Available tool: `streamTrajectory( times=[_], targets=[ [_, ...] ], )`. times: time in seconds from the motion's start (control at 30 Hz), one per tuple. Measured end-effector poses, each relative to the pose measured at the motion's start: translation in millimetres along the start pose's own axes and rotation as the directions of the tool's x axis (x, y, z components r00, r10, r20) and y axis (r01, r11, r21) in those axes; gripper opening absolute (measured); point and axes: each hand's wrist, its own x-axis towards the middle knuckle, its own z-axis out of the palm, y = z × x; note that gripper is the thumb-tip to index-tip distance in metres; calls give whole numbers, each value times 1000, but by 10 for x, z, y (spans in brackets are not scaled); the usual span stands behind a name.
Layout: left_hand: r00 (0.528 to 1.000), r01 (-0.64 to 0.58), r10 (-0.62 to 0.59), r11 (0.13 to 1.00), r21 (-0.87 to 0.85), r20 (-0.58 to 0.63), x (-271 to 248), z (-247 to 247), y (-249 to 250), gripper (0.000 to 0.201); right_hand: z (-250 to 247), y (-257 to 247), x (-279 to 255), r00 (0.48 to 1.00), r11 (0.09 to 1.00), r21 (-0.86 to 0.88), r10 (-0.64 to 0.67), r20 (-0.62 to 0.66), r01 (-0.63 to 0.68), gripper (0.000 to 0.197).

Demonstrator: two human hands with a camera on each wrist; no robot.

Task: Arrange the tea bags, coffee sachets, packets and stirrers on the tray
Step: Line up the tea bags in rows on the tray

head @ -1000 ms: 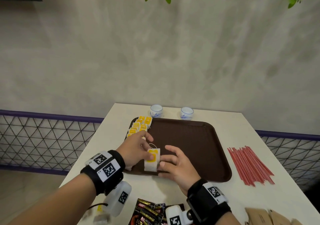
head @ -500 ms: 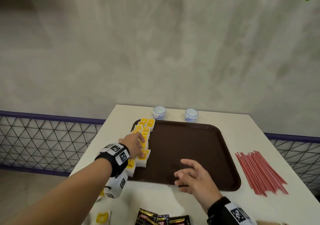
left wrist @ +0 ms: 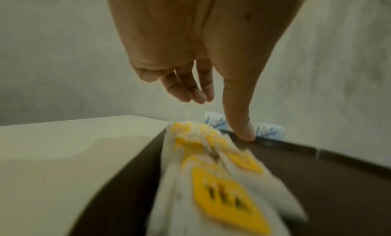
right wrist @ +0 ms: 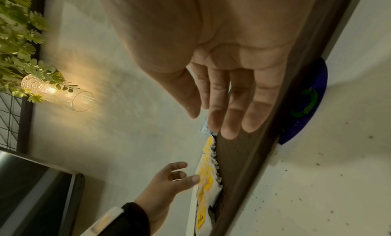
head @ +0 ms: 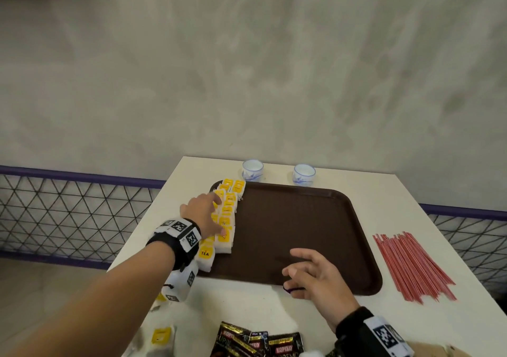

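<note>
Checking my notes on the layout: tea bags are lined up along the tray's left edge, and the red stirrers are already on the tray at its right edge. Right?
Not quite. The tea bags do line the left edge of the tray, but the red stirrers lie on the table to the right of the tray, not on it. The head view shows this.

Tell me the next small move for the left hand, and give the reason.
Probably lift the left hand off the tea bags and reach for the loose tea bag near the table's front edge: the rows on the tray look settled, and both hands are empty.
</note>
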Motion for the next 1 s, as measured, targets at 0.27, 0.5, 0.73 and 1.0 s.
streamTrajectory(
  times=[0.27,0.5,0.73,1.0],
  targets=[
    [996,-33,47,983,-181,71,-681,-594,-774,36,227,-202,-41,998,999,-19,-39,40,40,28],
    [938,-74,61,997,27,341,-1608,-478,-1375,24,507,-298,-156,989,992,-103,-52,139,67,25],
    [984,-101,109,993,-59,141,-1790,-351,-1491,55,1050,-216,-180,927,796,-553,-26,373,245,23],
    [971,-105,84,991,82,223,-1706,-165,-1489,25,1918,-128,-291,763,319,-775,195,617,546,61]
  ],
)
